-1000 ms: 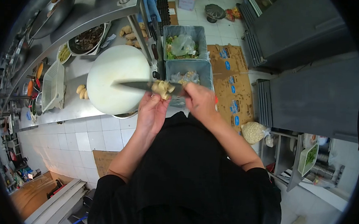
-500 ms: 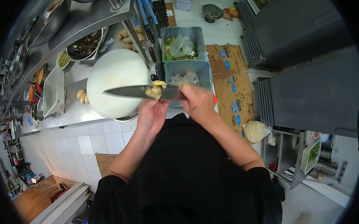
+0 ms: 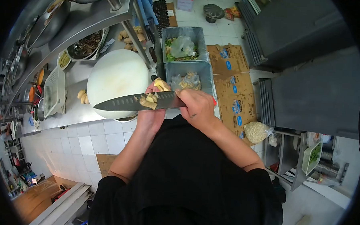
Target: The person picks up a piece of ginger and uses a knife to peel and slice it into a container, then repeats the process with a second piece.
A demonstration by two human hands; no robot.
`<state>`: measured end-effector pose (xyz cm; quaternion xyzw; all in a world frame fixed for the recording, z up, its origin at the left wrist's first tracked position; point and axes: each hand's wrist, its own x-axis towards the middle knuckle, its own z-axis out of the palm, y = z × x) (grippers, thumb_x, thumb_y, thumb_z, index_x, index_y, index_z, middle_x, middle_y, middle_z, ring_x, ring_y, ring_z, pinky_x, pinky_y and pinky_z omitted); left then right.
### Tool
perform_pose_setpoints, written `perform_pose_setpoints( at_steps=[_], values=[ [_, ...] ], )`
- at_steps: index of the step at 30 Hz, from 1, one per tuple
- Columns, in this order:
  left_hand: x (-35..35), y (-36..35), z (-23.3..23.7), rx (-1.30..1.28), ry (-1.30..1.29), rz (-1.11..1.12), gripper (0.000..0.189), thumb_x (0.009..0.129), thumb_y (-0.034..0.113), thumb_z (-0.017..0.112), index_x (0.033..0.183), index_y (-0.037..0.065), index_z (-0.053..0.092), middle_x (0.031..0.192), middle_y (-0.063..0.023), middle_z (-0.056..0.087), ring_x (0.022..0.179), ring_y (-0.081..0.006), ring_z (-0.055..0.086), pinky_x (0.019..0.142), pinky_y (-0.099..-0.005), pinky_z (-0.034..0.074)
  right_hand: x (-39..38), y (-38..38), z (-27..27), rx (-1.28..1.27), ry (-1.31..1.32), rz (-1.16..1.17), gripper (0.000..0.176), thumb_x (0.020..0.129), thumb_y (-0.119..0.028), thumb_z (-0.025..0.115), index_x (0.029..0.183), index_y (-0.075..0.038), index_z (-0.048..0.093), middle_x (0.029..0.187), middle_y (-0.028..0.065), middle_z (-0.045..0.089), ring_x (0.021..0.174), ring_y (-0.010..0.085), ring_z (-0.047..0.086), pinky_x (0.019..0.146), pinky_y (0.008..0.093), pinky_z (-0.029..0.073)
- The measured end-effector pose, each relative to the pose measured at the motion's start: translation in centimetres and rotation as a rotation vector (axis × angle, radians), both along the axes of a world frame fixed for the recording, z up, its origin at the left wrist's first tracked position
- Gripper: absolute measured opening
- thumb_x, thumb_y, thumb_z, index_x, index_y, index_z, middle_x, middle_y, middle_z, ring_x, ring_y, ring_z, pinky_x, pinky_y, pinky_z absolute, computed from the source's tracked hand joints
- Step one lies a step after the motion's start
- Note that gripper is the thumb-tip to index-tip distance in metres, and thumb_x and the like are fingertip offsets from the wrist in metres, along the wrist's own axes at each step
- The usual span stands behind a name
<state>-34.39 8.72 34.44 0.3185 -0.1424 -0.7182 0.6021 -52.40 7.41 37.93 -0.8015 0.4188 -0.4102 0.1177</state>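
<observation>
My right hand (image 3: 197, 103) is closed round the handle of a large kitchen knife (image 3: 122, 103), its dimpled blade pointing left. Bits of ginger peel (image 3: 148, 102) cling to the flat of the blade. Behind the blade, my left hand (image 3: 151, 118) grips a piece of peeled ginger (image 3: 161, 84), which shows yellow past the knife's upper edge. The blade hides part of the left fingers. To the left lies a round white cutting board (image 3: 117, 77), partly under the knife tip.
Two grey bins (image 3: 207, 75) with scraps and plastic bags stand beyond my hands. Peeled ginger pieces (image 3: 83, 96) lie left of the board, near a white basket (image 3: 54, 87). Unpeeled ginger (image 3: 129, 40) sits behind it. Cardboard (image 3: 229, 82) covers the floor at right.
The knife has come slightly toward me and to the left, its blade now turned flat to view. The left hand has shifted up behind it, with the ginger showing above the blade.
</observation>
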Motion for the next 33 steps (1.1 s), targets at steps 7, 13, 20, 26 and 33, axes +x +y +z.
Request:
perform_pose_setpoints(
  at_steps=[7, 13, 20, 26, 33],
  values=[
    [-0.1, 0.4, -0.3, 0.016, 0.070, 0.042, 0.034, 0.107, 0.029, 0.062, 0.135, 0.010, 0.055, 0.127, -0.0046, 0.062, 0.120, -0.0166, 0.061, 0.104, -0.0356, 0.050, 0.1, -0.1, -0.3, -0.006, 0.015, 0.023, 0.035, 0.069, 0.001, 0.071, 0.102, -0.005, 0.062, 0.078, 0.0108, 0.064, 0.070, 0.0354, 0.066, 0.060, 0.0455, 0.051],
    [0.1, 0.7, 0.6, 0.060, 0.056, 0.073, 0.033, 0.107, 0.020, 0.059, 0.137, 0.008, 0.055, 0.132, -0.0059, 0.060, 0.124, -0.0179, 0.058, 0.107, -0.0367, 0.048, -0.1, 0.0, -0.8, 0.038, 0.084, 0.034, 0.039, 0.066, 0.004, 0.069, 0.104, -0.004, 0.066, 0.083, 0.0125, 0.067, 0.074, 0.0363, 0.068, 0.063, 0.0440, 0.053],
    [0.3, 0.9, 0.8, 0.092, 0.132, 0.108, 0.036, 0.105, 0.014, 0.061, 0.139, 0.003, 0.053, 0.132, -0.0075, 0.060, 0.121, -0.0202, 0.061, 0.107, -0.0396, 0.050, -0.2, -0.4, -2.0, 0.001, 0.085, -0.025, 0.035, 0.066, 0.003, 0.068, 0.100, -0.004, 0.065, 0.083, 0.0130, 0.068, 0.072, 0.0367, 0.067, 0.062, 0.0446, 0.053],
    [0.0, 0.9, 0.3, 0.056, -0.019, 0.010, 0.036, 0.107, 0.017, 0.059, 0.136, -0.003, 0.051, 0.126, -0.0107, 0.062, 0.118, -0.0223, 0.063, 0.106, -0.0417, 0.053, -3.4, -2.8, -8.9, 0.169, 0.090, -0.260, 0.020, 0.080, 0.001, 0.068, 0.096, -0.008, 0.059, 0.076, 0.0122, 0.068, 0.071, 0.0380, 0.068, 0.061, 0.0462, 0.052],
    [0.0, 0.2, -1.0, 0.008, -0.012, -0.049, 0.036, 0.106, 0.011, 0.058, 0.138, -0.003, 0.050, 0.130, -0.0124, 0.061, 0.120, -0.0231, 0.062, 0.105, -0.0405, 0.053, -1.4, -0.6, -2.0, 0.195, -0.037, -0.051, 0.023, 0.078, 0.001, 0.069, 0.093, -0.008, 0.055, 0.079, 0.0131, 0.066, 0.074, 0.0388, 0.067, 0.060, 0.0479, 0.050]
  ],
)
